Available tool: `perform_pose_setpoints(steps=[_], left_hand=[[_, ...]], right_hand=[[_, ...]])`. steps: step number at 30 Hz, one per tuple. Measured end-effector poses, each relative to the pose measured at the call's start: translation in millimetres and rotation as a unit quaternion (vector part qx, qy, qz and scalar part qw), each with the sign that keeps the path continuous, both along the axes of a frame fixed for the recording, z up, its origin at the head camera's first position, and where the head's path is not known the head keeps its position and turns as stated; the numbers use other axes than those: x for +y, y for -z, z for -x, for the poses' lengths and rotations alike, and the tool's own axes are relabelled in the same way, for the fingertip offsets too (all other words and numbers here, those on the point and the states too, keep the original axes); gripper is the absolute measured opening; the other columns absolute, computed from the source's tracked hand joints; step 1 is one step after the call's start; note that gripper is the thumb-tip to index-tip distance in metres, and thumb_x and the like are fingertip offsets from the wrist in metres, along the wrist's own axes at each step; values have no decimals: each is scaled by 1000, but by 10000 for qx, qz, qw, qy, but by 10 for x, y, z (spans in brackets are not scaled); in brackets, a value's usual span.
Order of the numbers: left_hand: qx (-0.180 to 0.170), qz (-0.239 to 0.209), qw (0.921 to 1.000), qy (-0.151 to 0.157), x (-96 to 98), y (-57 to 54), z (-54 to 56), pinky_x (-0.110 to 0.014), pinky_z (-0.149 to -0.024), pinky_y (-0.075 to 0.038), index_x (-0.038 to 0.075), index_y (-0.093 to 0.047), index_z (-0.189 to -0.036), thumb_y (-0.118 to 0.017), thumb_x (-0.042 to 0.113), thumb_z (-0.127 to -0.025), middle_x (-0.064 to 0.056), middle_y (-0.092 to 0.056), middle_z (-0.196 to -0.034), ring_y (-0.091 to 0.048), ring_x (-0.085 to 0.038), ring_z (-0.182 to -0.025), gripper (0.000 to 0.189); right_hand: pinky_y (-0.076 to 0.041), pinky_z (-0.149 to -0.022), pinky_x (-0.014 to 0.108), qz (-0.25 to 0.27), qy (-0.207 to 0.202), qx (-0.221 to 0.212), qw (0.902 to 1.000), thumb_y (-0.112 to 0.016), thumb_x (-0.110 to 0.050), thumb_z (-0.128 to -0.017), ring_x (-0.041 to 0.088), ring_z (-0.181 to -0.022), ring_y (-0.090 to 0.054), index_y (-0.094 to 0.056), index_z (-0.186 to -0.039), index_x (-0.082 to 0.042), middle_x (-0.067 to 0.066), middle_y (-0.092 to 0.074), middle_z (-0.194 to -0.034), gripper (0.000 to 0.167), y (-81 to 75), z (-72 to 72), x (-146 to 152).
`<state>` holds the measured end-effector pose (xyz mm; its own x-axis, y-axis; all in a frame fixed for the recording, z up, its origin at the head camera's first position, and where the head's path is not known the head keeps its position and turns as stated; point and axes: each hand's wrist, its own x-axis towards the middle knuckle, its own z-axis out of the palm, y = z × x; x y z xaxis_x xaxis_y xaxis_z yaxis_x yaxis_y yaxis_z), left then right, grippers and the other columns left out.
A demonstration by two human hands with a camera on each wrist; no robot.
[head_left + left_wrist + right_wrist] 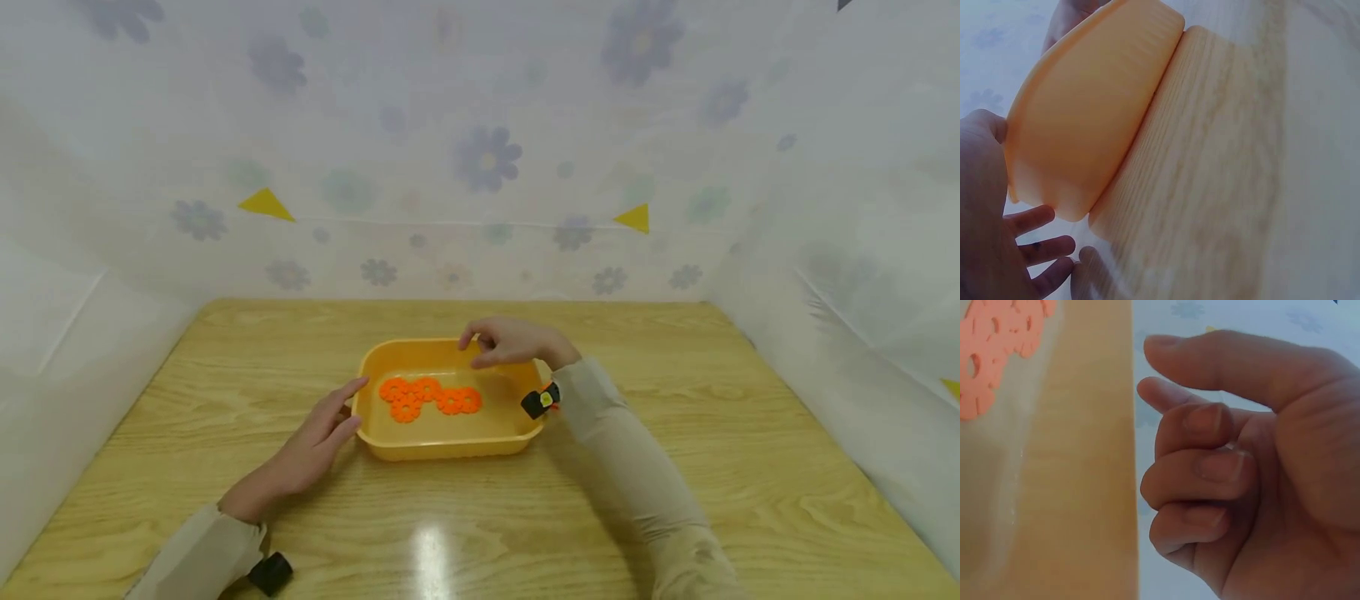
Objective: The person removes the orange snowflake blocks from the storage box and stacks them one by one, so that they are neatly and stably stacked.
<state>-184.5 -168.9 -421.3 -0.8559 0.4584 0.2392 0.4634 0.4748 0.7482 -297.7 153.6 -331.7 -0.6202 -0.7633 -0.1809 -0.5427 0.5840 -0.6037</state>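
A yellow plastic tub (450, 448) stands on the table. In it, several orange flower-shaped disc pieces (406, 407) lie in a cluster, touching or overlapping; whether they are linked I cannot tell. My left hand (311, 446) is at the tub's left end, its thumb and a fingertip touching the wall and rim, the other fingers loosely extended in the left wrist view. Over the tub's far right rim hangs my right hand (513, 343), holding nothing. The right wrist view shows its thumb and index finger apart and the other fingers curled toward the palm.
The wood-grain table (750, 467) extends around the tub on all sides. White flower-patterned sheeting (420, 108) encloses the back and both sides. Yellow triangles (266, 205) mark the back sheet. Dark straps (542, 402) sit at the wrists.
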Motion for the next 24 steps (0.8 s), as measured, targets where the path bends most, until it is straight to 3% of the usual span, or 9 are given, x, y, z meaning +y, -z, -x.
perform_pose_setpoints(steps=[9,17,24], left_hand=[[-70,-3,10000,-16,-4,15,11,-30,-82,-48,8,-27,-151,-42,17,-104,-22,-35,-146,-51,-26,-107,50],[-95,8,10000,21,-13,-3,15,-31,-82,-47,7,-27,-151,-42,18,-104,-22,-35,-146,-51,-27,-108,51],[-45,58,10000,-48,-18,35,32,-31,-85,-47,6,-27,-151,-41,19,-104,-22,-35,-147,-50,-28,-109,51]], right_hand=[[-37,-62,24,-381,-137,-9,9992,-65,-8,-90,11,-58,-38,-56,-124,1,-1,-45,-68,35,10,34,-73],[-31,-58,23,-1136,-458,-328,9919,-69,-6,-86,10,-55,-29,-58,-128,-6,-3,-37,-62,43,102,81,-167],[-34,-64,22,-1145,-415,-518,9912,-77,-4,-78,12,-67,-36,-56,-120,-3,3,-47,-83,47,247,81,-207]])
